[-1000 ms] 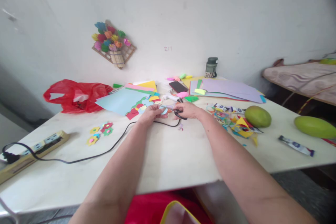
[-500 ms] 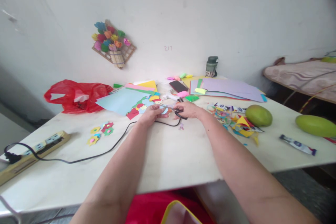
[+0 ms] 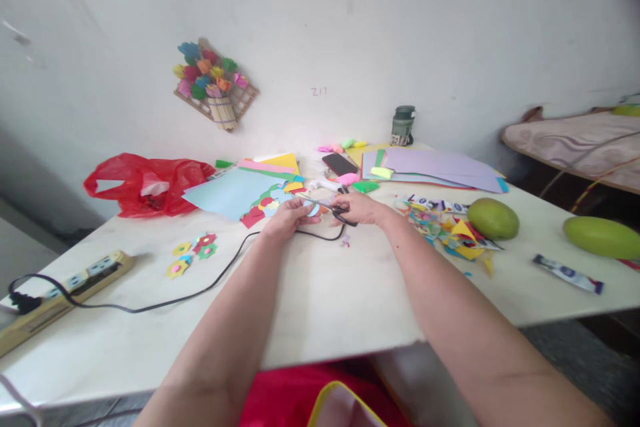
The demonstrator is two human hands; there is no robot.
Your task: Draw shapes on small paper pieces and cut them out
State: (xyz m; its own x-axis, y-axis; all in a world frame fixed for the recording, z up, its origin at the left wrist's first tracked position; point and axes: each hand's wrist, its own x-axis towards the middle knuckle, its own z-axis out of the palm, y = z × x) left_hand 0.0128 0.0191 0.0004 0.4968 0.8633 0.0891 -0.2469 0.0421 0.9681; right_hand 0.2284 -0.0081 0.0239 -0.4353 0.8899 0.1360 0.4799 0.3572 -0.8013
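Note:
My left hand (image 3: 290, 219) pinches a small light-blue paper piece (image 3: 312, 208) near the middle of the table. My right hand (image 3: 361, 208) is closed on black-handled scissors (image 3: 342, 213), whose blades point left toward the paper. Just behind my left hand lie a red paper piece (image 3: 253, 217) and other coloured cut-outs. A large light-blue sheet (image 3: 225, 192) lies to their left. Small paper flowers (image 3: 177, 267) in yellow, red and green rest on the table at the left.
A black cable (image 3: 200, 290) runs from the power strip (image 3: 75, 285) to beneath my hands. A red bag (image 3: 145, 183) sits back left. Paper scraps (image 3: 463, 240), a green fruit (image 3: 493, 219) and a tube (image 3: 567, 273) lie right. A phone (image 3: 340, 164) and bottle (image 3: 403, 125) stand behind.
The light-blue piece has shifted slightly in my left hand and is turned a little. Both hands stay in nearly the same place, with the scissors still held.

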